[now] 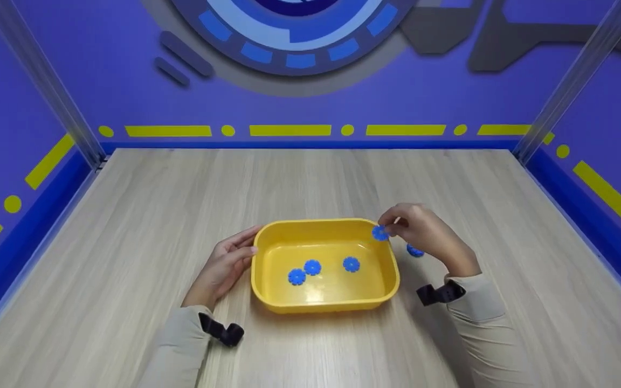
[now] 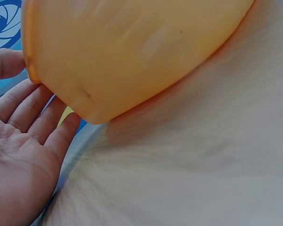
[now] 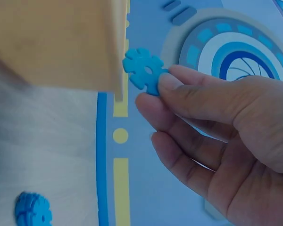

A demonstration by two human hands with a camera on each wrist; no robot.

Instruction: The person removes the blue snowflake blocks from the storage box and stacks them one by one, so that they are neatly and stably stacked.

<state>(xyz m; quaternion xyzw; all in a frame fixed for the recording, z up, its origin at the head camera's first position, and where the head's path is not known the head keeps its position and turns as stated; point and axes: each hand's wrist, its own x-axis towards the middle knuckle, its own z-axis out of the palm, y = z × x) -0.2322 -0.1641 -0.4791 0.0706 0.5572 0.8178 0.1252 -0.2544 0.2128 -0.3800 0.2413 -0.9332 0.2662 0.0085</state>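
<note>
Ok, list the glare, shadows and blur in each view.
Head: a glare spot inside the yellow plastic tub, a shadow from the right forearm on the wood-grain tabletop; left wrist: hazy, a soft shadow beneath the tub; right wrist: bluish cast, the tub blurred, the held blue notched disc sharper.

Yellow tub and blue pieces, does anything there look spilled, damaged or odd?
Nothing looks spilled or broken, but a small dark mark interrupts the plain outer wall of the yellow tub in the left wrist view; whether scratch or dirt, I can't tell.
</note>
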